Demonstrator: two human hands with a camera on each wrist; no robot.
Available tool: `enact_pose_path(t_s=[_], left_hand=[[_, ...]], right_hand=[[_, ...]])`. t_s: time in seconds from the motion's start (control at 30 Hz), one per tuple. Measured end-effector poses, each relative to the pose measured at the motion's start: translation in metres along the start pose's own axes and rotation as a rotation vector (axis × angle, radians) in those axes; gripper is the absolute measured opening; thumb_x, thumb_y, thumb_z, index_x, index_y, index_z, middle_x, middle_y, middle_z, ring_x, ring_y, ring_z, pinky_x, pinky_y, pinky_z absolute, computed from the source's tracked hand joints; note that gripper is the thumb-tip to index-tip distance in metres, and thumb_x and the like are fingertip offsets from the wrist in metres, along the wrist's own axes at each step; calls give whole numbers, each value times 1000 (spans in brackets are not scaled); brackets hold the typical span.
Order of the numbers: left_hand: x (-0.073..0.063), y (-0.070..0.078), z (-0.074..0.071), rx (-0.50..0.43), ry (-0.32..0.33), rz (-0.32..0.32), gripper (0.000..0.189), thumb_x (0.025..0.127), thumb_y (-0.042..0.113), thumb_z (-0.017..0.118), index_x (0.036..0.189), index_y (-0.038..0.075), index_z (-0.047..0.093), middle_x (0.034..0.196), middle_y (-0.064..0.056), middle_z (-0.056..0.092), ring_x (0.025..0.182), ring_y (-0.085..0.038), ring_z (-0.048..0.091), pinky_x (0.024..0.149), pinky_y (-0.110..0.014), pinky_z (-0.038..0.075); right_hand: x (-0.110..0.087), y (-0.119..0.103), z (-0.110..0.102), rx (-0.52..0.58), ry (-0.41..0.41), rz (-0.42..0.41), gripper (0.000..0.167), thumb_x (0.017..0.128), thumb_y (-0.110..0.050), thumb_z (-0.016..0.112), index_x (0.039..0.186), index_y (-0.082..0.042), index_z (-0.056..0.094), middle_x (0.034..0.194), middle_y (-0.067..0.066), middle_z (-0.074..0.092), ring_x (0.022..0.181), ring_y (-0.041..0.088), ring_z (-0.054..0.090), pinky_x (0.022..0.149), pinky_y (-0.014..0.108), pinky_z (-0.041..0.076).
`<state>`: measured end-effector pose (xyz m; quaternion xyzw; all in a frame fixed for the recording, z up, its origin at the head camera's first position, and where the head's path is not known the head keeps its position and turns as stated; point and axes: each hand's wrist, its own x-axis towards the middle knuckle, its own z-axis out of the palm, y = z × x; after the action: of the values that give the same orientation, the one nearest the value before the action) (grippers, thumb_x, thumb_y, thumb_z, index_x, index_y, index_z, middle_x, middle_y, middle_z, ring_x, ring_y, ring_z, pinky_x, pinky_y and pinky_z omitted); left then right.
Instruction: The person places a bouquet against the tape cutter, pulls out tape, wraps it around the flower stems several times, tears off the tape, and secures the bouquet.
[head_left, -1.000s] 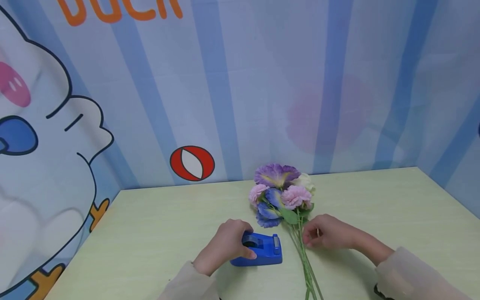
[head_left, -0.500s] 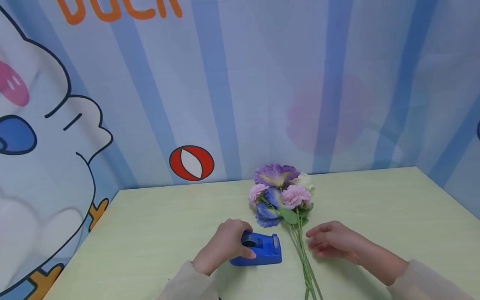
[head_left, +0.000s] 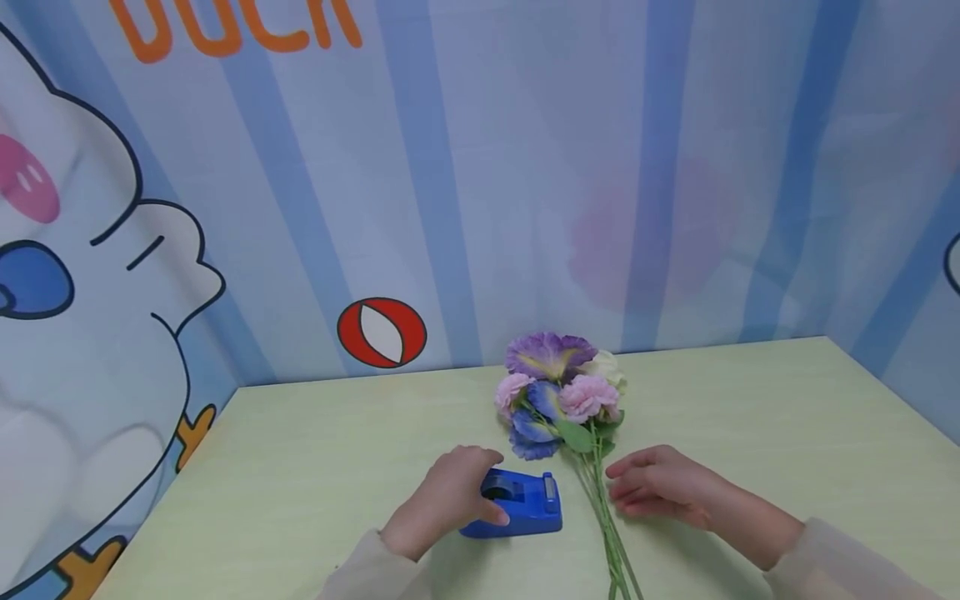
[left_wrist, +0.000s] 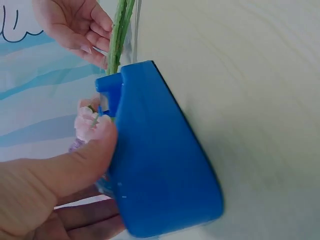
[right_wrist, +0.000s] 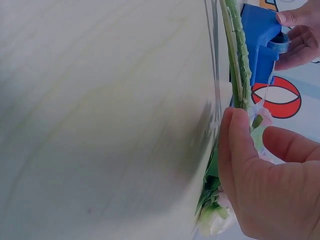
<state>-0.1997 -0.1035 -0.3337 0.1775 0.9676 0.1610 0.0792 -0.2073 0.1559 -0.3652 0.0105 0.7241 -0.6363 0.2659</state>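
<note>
A blue tape dispenser sits on the table under my left hand. The thumb lies along its near side, while the fingers stretch loosely past the tape roll, with a gap to the dispenser in the head view. To the right lies a bunch of flowers with purple, blue, pink and white blooms and long green stems. Beside these stems my right hand is held with its fingers loosely extended and nothing in its grasp; in the right wrist view its fingertips are right at the stems.
The pale table meets a striped blue backdrop behind the flowers. A printed cartoon character fills the backdrop's left side. The stems run off toward the table's near side.
My right hand has drawn back slightly from the stems and its fingers have straightened. My left fingers have lifted and loosened from the tape dispenser, which stays in place.
</note>
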Motion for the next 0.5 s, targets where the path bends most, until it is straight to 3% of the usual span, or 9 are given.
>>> enact_pose_path(t_s=[0.07,0.13,0.2,0.23,0.3,0.37,0.43,0.5], left_hand=[[-2,5,-1,35,72,41,58,67,26,84,117,4,63,112,-9,64,103,-24,59,87,-40,48],[-6,13,-2,42,187,108,48,71,25,82,112,6,66,106,-6,66,98,-21,61,82,-37,50],[-12,24,-2,-23,272,200,33,77,23,78,105,9,69,100,-2,67,92,-17,62,78,-32,51],[-15,30,-2,-102,267,240,25,80,22,75,102,11,70,96,1,68,89,-14,62,76,-29,51],[-21,41,3,-326,149,287,17,85,21,69,100,14,70,93,6,67,87,-8,61,75,-26,50],[-21,46,16,-577,-64,263,18,88,21,66,103,13,69,94,8,67,87,-5,60,78,-26,49],[-15,44,36,-763,-272,141,24,89,26,64,109,13,67,98,8,65,89,-5,60,80,-29,50],[-8,43,56,-872,-386,7,32,90,27,63,117,10,62,107,2,63,94,-12,60,83,-36,50]], right_hand=[[0,0,0,5,0,3,35,88,0,54,118,17,48,82,9,66,72,14,63,67,25,54],[0,-1,0,9,0,6,35,88,0,54,118,17,48,82,9,66,72,14,63,67,25,54],[-1,-2,0,14,-2,7,35,88,-1,54,118,17,48,82,8,66,72,13,63,66,25,53],[-1,-2,0,16,-2,9,35,89,-1,54,118,17,48,82,8,66,72,13,63,66,25,53],[-1,-2,0,18,-2,10,35,88,-1,54,119,16,48,82,8,66,72,13,63,67,25,53],[-2,-2,0,16,1,14,36,88,-1,54,119,16,48,81,8,66,72,13,63,67,25,53],[-2,-2,1,13,9,16,35,88,-1,54,119,16,49,81,8,66,72,14,63,67,25,53],[-2,-3,2,13,14,18,35,88,0,54,118,16,49,81,9,66,72,14,63,67,26,54]])
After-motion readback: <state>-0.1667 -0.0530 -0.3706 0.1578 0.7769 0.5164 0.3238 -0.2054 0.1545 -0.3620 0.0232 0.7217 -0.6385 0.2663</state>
